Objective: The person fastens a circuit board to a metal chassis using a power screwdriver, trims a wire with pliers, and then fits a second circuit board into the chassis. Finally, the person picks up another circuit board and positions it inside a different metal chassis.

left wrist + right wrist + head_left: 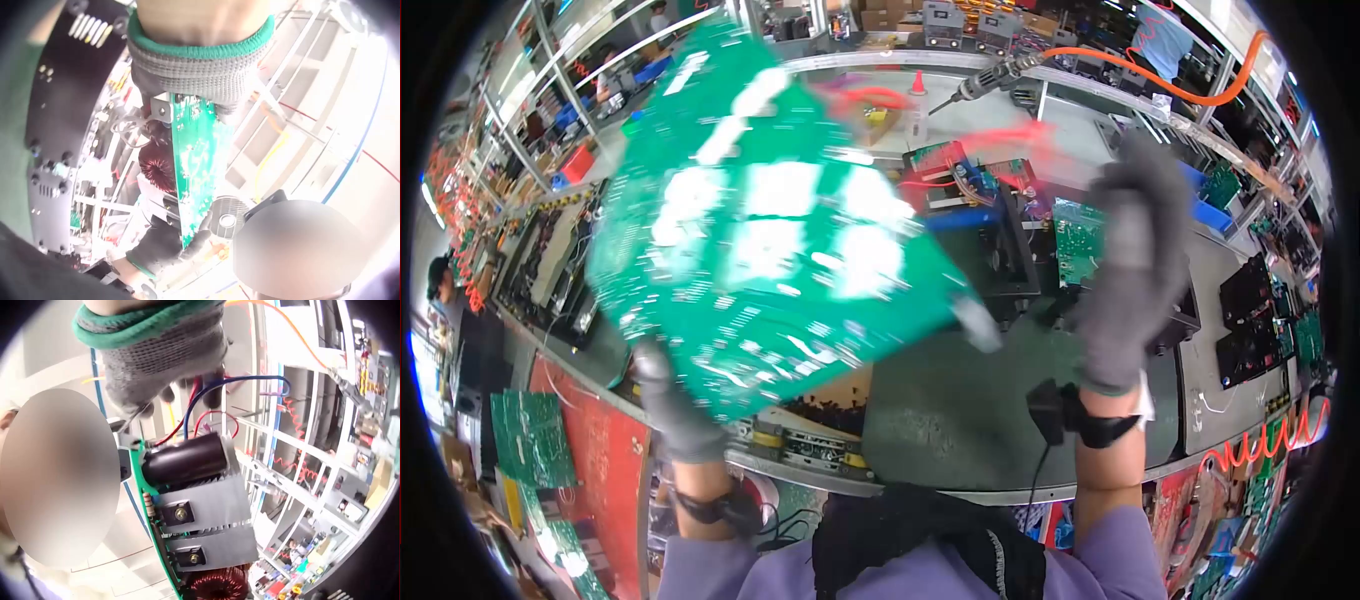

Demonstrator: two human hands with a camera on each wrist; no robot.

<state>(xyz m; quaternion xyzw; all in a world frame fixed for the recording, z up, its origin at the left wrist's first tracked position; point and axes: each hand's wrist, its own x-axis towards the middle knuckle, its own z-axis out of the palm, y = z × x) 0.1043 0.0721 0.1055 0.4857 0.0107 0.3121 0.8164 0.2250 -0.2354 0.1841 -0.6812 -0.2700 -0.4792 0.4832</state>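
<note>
A large green circuit board, blurred, is tilted up over the bench, its soldered side facing the head camera. At its lower left edge, my gloved left hand grips it. My gloved right hand is raised to the right, apart from the board in the head view, its fingers loosely bent. The right wrist view shows the board's other side: a dark capacitor, grey heat sinks and a copper coil. Red and blue wires rise close to the right fingers, which the palm partly hides.
A dark mat covers the near bench. Behind it stands an open black housing beside a smaller green board. A power screwdriver hangs on an orange hose. Black panels lie at the right.
</note>
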